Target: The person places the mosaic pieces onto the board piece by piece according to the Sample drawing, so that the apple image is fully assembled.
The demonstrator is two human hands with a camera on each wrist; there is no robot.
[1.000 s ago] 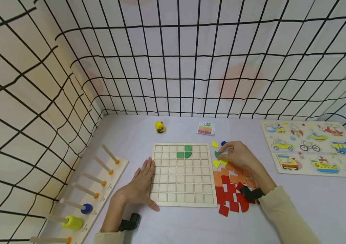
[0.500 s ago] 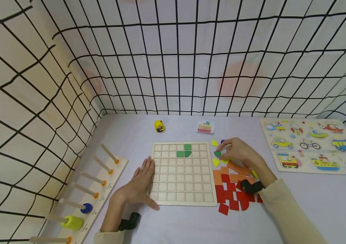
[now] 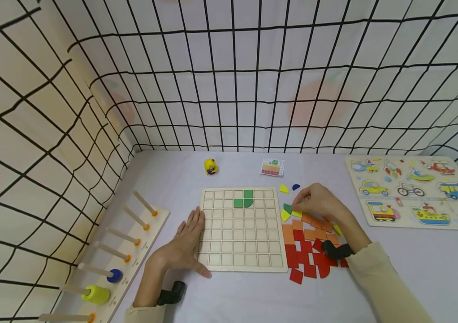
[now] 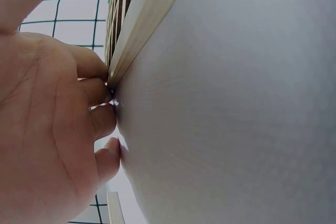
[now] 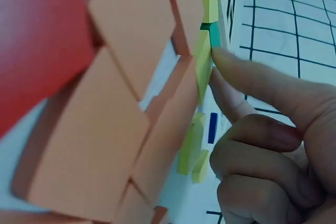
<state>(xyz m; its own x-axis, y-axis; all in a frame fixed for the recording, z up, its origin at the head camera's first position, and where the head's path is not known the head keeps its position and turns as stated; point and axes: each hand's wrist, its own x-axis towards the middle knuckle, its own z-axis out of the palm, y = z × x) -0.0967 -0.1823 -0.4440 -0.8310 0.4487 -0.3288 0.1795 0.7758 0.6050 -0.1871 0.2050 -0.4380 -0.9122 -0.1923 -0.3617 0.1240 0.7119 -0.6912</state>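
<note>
A square wooden grid board (image 3: 239,233) lies in front of me, with two green square tiles (image 3: 248,194) and a green quarter-round tile (image 3: 248,202) in its upper cells. My left hand (image 3: 186,240) rests along the board's left edge, fingers extended and thumb by the lower corner. In the left wrist view its fingertips meet the board's side (image 4: 144,19). To the right of the board, my right hand (image 3: 318,200) pinches the edge of a small green piece (image 3: 287,208) between thumb and forefinger, low over the table. Its other fingers are curled under in the right wrist view.
Yellow pieces (image 3: 285,216), orange pieces (image 3: 313,222) and red pieces (image 3: 303,259) lie right of the board, with a blue half-round (image 3: 295,187) above. Behind stand a pattern card (image 3: 272,168) and toy duck (image 3: 210,166). A peg rack (image 3: 148,244) flanks left, a vehicle puzzle (image 3: 418,195) right.
The green piece has turned and shifted slightly toward me at my right fingertips. The right hand has moved a little to the right, uncovering the blue half-round. My left hand stays in place.
</note>
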